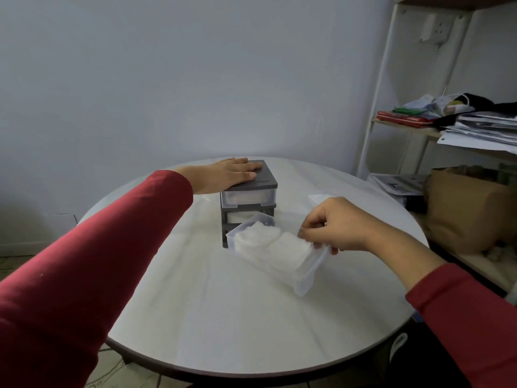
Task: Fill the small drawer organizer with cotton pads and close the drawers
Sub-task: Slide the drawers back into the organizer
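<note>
On the surface point(223, 317) my right hand point(333, 225), fingers curled, pinches the front corner of the pulled-out bottom drawer point(303, 275), packed with cotton pads point(268, 242); next I'd push it squarely into the organizer point(249, 217) that my left hand point(229, 175), fingers flat, steadies from above.

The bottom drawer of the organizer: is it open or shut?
Open. The bottom drawer is pulled far out of the organizer, cotton pads showing inside.
</note>
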